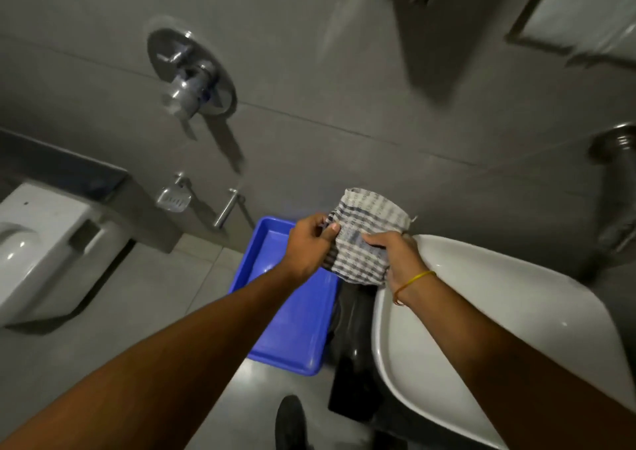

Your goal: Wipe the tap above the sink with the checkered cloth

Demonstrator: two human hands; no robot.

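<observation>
One checkered cloth [364,239], blue-grey on white, bunched; left hand [309,246] and right hand [395,260] both pinch it, near one sink [516,312].

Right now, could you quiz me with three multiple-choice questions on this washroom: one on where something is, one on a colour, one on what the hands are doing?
1. Where is the blue tray?
A. in the sink
B. on the floor left of the sink
C. on the toilet

2. What colour is the band on the right wrist?
A. yellow
B. red
C. black

3. How is the checkered cloth held?
A. by no hand
B. by the left hand only
C. by both hands

Answers: 1 B, it lies on the floor beside the basin. 2 A, the wrist band is yellow. 3 C, the left hand and right hand both grip it.
</observation>
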